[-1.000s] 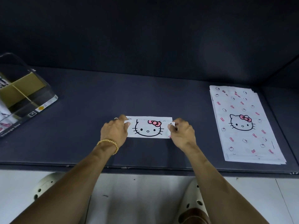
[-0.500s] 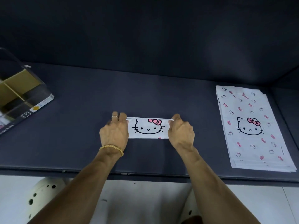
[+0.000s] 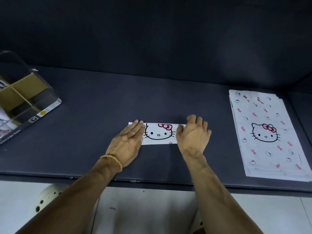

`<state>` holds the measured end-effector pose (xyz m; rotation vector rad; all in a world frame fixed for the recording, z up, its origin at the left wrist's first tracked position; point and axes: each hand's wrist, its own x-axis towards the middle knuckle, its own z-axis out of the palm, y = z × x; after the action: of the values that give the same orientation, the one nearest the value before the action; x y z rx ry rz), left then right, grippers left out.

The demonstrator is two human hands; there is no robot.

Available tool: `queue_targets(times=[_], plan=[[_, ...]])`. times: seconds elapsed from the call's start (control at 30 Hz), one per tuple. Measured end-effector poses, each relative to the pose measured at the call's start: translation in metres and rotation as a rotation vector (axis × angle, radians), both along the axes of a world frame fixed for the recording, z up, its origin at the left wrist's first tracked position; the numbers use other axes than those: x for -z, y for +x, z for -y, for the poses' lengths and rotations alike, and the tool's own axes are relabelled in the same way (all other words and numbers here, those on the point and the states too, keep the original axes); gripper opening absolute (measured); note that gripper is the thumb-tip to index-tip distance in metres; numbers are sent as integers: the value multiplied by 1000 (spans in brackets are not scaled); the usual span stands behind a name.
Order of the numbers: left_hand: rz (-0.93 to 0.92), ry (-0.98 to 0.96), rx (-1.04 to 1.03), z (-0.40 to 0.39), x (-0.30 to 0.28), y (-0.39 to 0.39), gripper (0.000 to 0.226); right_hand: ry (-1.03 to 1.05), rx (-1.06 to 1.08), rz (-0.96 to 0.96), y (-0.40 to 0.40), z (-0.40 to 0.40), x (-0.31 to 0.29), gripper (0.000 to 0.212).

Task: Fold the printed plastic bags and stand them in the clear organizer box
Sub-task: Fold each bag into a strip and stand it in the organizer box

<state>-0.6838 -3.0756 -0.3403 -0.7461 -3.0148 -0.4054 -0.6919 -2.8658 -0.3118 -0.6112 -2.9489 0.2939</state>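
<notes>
A folded white bag [image 3: 159, 133] printed with a cat face and pink bow lies as a narrow strip in the middle of the dark table. My left hand [image 3: 129, 138] lies flat on its left end with straight fingers. My right hand [image 3: 192, 134] covers the strip's right end, fingers relaxed and spread. A stack of flat, unfolded printed bags [image 3: 266, 132] lies at the right. The clear organizer box [image 3: 25, 102] with cardboard dividers stands at the far left, with some folded bags inside at the frame edge.
The dark table [image 3: 84, 132] has a front edge just below my wrists and a dark wall behind. White floor and pale perforated shoes [image 3: 49, 196] show below the edge.
My hands went from pinching the strip's ends to lying flat on them. The strip now lies flatter, and my right hand has spread out over its right end.
</notes>
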Motion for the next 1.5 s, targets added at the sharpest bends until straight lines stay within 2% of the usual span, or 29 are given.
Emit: queue_targets(times=[0.1, 0.17, 0.2, 0.27, 0.47, 0.7, 0.77, 0.87, 0.97, 1.07, 1.17, 1.2, 1.3, 1.4, 1.47, 1.5], plan=[[37, -9, 3, 0, -2, 1, 45, -50, -309, -231, 9, 32, 5, 25], [61, -18, 10, 0, -4, 1, 46, -175, -546, -86, 16, 54, 15, 44], [68, -29, 15, 1, -5, 1, 48, -212, -606, 26, 20, 60, 20, 53], [80, -38, 21, 3, -3, 2, 50, -174, -662, 111, 23, 60, 31, 61], [102, -82, 12, 5, 5, -1, 53, 43, -671, 205, 20, 5, 38, 58], [118, -115, 5, 4, 5, -3, 53, 125, -532, 286, 23, -39, 28, 57], [79, -123, 1, 3, -3, 0, 48, 156, -496, 181, 31, -29, 17, 55], [-6, -188, -11, 2, -16, 9, 41, 105, -530, -81, 53, -3, 7, 35], [4, -235, -6, 9, -26, 31, 54, 44, -567, -59, 74, 18, 6, 21], [18, -218, 22, 21, -27, 62, 66, 36, -588, -19, 90, 19, 9, 26], [111, -227, 64, 28, -26, 89, 88, 9, -666, -23, 101, 16, 8, 33], [118, -231, 90, 29, -25, 94, 88, -2, -686, -4, 103, 16, 7, 34], [59, -164, 146, 29, -25, 104, 63, -37, -717, 123, 106, 13, 6, 40], [10, -44, 95, 23, -27, 108, 36, -66, -753, 215, 109, 10, 5, 46], [52, 36, 31, 17, -32, 104, 22, -102, -754, 185, 112, 13, 3, 47], [119, 75, -16, 13, -36, 100, 23, -146, -729, 145, 114, 16, 1, 43]])
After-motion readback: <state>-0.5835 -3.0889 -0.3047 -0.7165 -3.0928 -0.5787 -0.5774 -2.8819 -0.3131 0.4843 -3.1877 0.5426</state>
